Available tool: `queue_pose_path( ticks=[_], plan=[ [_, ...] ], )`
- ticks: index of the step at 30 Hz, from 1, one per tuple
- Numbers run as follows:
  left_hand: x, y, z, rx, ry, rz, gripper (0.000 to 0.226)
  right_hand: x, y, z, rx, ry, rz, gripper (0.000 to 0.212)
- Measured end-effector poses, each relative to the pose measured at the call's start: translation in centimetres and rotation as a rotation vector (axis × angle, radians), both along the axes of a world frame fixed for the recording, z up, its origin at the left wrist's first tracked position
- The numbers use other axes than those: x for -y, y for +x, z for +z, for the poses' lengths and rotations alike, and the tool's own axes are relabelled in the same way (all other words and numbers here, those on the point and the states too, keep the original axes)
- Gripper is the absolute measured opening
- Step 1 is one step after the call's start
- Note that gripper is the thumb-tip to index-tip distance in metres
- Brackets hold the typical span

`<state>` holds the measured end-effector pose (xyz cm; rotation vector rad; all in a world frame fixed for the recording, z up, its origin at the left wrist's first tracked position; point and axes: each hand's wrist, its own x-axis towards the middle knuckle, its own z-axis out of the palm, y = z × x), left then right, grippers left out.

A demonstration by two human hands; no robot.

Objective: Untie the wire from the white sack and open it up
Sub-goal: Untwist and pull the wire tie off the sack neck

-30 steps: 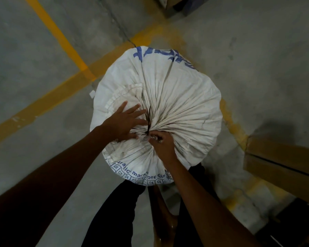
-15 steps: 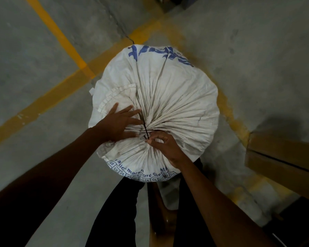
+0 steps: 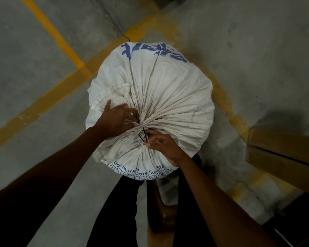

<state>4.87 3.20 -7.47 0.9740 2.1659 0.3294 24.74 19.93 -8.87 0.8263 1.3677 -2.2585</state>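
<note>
A full white sack [image 3: 169, 97] with blue print stands on the floor below me, its mouth gathered into tight pleats at the middle. A thin black wire [image 3: 143, 136] sticks out of the gathered neck. My right hand [image 3: 163, 144] pinches the wire's ends between thumb and fingertips just below the knot. My left hand [image 3: 115, 120] presses on the bunched fabric left of the neck, fingers spread toward it, holding nothing that I can see.
The grey concrete floor [image 3: 34, 65] carries yellow painted lines [image 3: 57, 38]. Brown cardboard boxes [image 3: 284, 150] sit at the right. My dark trouser legs [image 3: 118, 211] stand close against the sack's near side.
My right hand has drawn the wire's ends down and out from the neck; they stand more clearly free of the fabric. My left hand has stayed on the pleats.
</note>
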Motion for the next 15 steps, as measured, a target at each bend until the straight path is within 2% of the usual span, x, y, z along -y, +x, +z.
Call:
queue_pose_path(
  ticks=[3,6,9,12,15],
  plan=[
    [-0.5,0.4,-0.1,-0.025,-0.01,0.09,0.02,0.1,-0.2,0.0,-0.002,0.077,-0.017,0.019],
    [-0.9,0.7,-0.5,-0.02,-0.024,0.139,0.018,0.0,-0.5,0.4,-0.023,0.117,0.011,0.014],
    [-1.4,0.7,-0.6,0.003,-0.023,0.211,0.018,-0.5,-0.5,0.5,-0.092,0.2,0.05,0.019],
    [-1.4,0.4,-0.7,0.032,-0.002,0.264,0.01,-1.0,-0.9,0.6,-0.146,0.504,0.05,0.022],
    [-0.8,0.1,-1.3,0.066,0.045,0.285,0.025,-0.7,-2.5,0.8,-0.271,0.815,-0.004,0.013]
  ],
)
